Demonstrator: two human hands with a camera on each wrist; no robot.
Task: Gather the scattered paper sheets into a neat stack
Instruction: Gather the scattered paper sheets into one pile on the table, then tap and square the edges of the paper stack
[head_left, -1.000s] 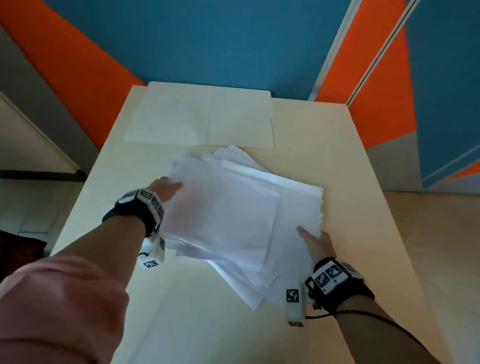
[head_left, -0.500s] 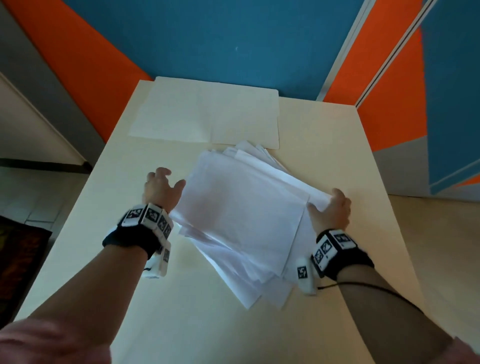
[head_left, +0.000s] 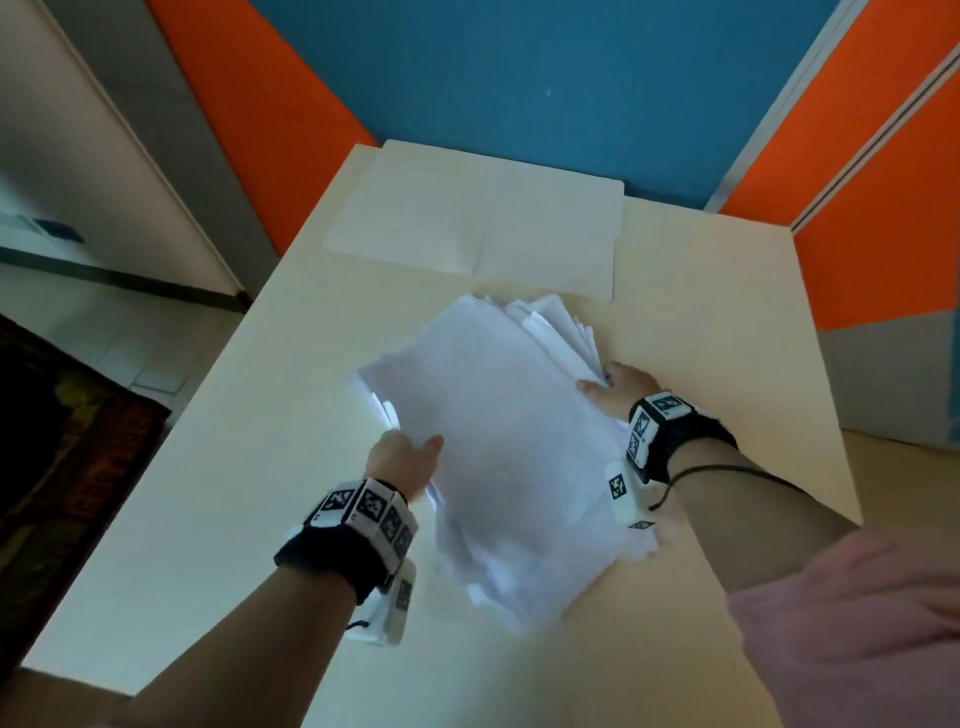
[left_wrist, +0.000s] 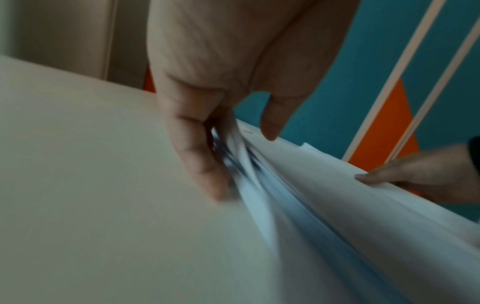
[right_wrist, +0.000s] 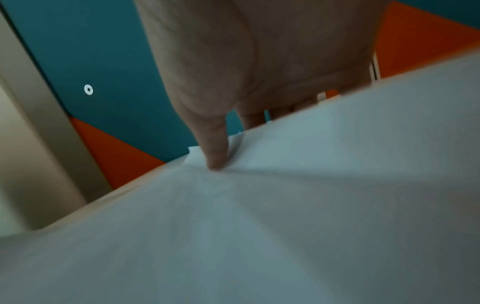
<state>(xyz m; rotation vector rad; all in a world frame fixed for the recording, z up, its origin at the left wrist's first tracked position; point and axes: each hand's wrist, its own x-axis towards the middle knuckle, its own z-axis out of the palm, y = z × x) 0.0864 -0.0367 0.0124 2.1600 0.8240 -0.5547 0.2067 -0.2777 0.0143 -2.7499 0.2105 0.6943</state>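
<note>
White paper sheets (head_left: 498, 447) gathered tighter than a second ago, edges uneven; left hand (head_left: 402, 462) and right hand (head_left: 618, 387) pinching opposite edges above worktop (head_left: 727, 312). Squaring pending.

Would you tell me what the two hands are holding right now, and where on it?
Both hold the pile of paper sheets: the left hand grips its left edge, the right hand pinches its right edge, thumb on top.
</note>
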